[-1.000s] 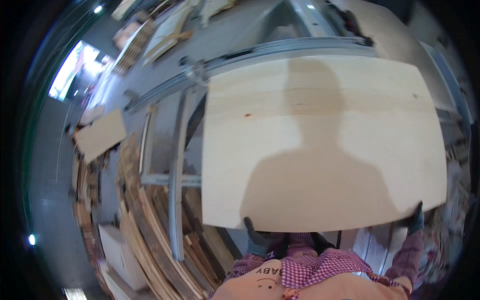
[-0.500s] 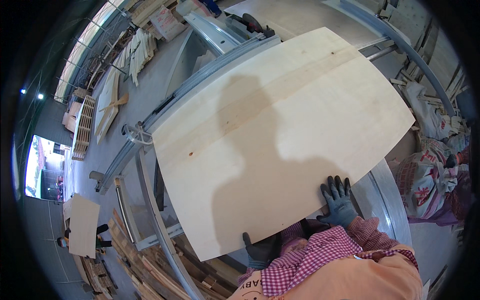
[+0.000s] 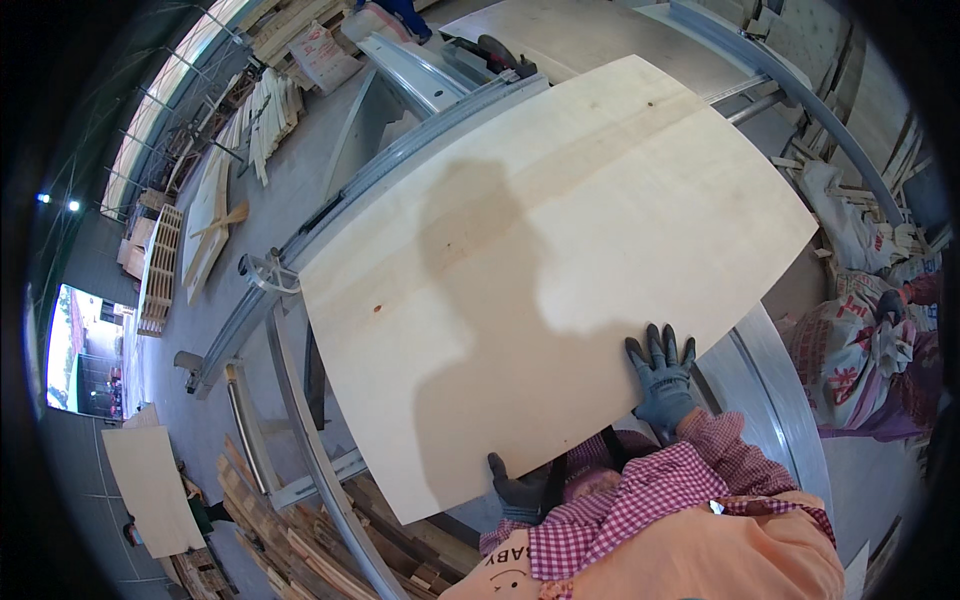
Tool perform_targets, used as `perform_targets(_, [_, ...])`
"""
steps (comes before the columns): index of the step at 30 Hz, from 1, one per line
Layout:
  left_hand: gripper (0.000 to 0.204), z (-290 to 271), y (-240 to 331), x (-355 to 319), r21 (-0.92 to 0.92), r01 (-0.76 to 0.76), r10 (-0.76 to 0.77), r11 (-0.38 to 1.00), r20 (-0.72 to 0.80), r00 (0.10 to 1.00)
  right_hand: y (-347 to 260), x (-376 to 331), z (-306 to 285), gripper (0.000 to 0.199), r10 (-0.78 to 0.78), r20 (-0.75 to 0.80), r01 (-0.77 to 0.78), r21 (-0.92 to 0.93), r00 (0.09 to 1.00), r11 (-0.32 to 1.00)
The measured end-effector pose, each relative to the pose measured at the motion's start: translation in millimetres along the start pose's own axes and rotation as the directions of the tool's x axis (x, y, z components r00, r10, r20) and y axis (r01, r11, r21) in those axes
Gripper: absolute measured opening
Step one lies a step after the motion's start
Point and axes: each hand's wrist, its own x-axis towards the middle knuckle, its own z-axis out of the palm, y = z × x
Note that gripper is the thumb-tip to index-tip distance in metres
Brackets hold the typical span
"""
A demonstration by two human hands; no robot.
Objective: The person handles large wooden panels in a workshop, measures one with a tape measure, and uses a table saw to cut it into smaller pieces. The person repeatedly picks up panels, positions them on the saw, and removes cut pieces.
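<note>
A large pale plywood sheet [image 3: 640, 240] lies on a metal saw table [image 3: 765, 400], and the shadow of a head and shoulders falls across it. My left hand [image 3: 522, 492], in a dark-palmed glove, grips the near edge of the sheet; its thumb shows at the edge and its other fingers are mostly hidden. Farther right along the same edge, my right hand [image 3: 662, 385] in a blue-grey glove rests flat on the sheet with its fingers spread.
A metal rail [image 3: 400, 150] runs along the sheet's far left side. Wood offcuts [image 3: 310, 530] lie below the frame at left. At right are stuffed sacks [image 3: 850, 350] with a gloved hand of another person [image 3: 892, 303]. Far left, someone carries a panel [image 3: 150, 490].
My right hand has slid slightly farther onto the sheet, while my left keeps its hold on the edge. At far left, the other person's panel has turned and shifted.
</note>
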Motion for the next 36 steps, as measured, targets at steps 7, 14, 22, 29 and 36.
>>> perform_targets(7, [0.058, 16.6, -8.3, -7.5, 0.189, -0.115, 0.106, 0.975, 0.057, 0.993, -2.9, -2.0, 2.9, 0.112, 0.004, -0.002, -0.004, -0.019, 1.000, 1.000])
perform_targets(14, [0.049, -26.4, -0.6, 3.9, 0.090, -0.148, 0.143, 0.985, 0.059, 0.988, -9.9, -8.6, 3.4, 0.115, 0.022, 0.027, -0.021, -0.044, 0.999, 0.999])
perform_targets(22, [0.048, -25.8, -3.6, 3.3, 0.097, -0.171, 0.171, 0.981, 0.003, 0.985, -10.1, -11.1, 7.1, 0.117, 0.051, 0.013, -0.050, -0.073, 0.999, 0.996])
perform_targets(29, [0.052, -57.6, 7.9, 11.5, -0.022, -0.067, 0.070, 0.998, 0.190, 0.979, -20.1, -13.1, 3.4, 0.116, 0.052, 0.053, -0.046, -0.104, 0.997, 0.994])
perform_targets(36, [0.045, -39.2, -1.9, 8.9, -0.018, -0.157, 0.157, 0.987, 0.007, 0.988, -19.4, -12.9, 9.6, 0.113, 0.071, 0.036, -0.066, -0.131, 0.997, 0.989])
